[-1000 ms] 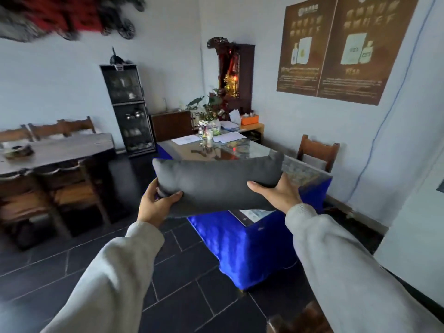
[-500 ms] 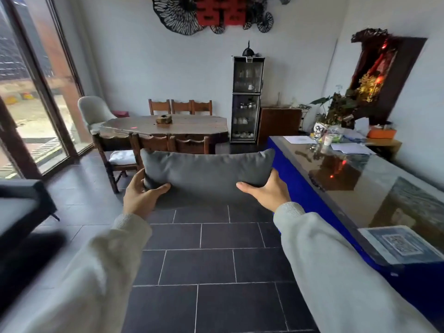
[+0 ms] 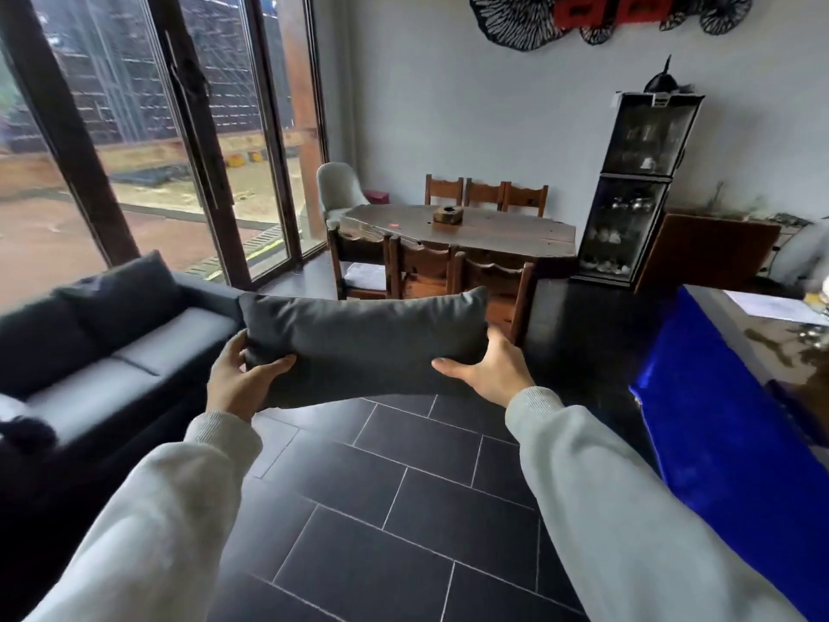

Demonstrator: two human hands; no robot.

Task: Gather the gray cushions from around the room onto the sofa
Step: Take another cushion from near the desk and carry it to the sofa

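Above the dark floor tiles [image 3: 403, 509], just off the near arm of the sofa [image 3: 148, 356]: carries the gray cushion [image 3: 363, 338] level in the air, touching neither floor nor seat. Grips its left end with the left hand [image 3: 237, 383], thumb pressed on top and fingers wrapped beneath. Clasps its right end with the right hand [image 3: 493, 374], thumb laid along the lower edge and fingers hidden behind the fabric.

Looks light and soft: dents under the left thumb and bows a little between the two holds. Keeps enough shape for an end-to-end carry, but would probably fold and dangle if taken by one corner. Seems unlikely to slip, given the matt woven cover. Needs no gentleness; can likely be dropped straight onto the seat, next to the dark cushion [image 3: 121, 294] already leaning on the backrest. Best taken as now, by the two short ends, or scooped with one palm under the middle.

Shows no tag, label or print on the side turned toward the camera. Cannot make out the red character in the black lacework wall ornament [image 3: 614, 15]: cut off at the top of the view. Cannot read the papers on the blue-draped table [image 3: 717, 442] either: too blurred.
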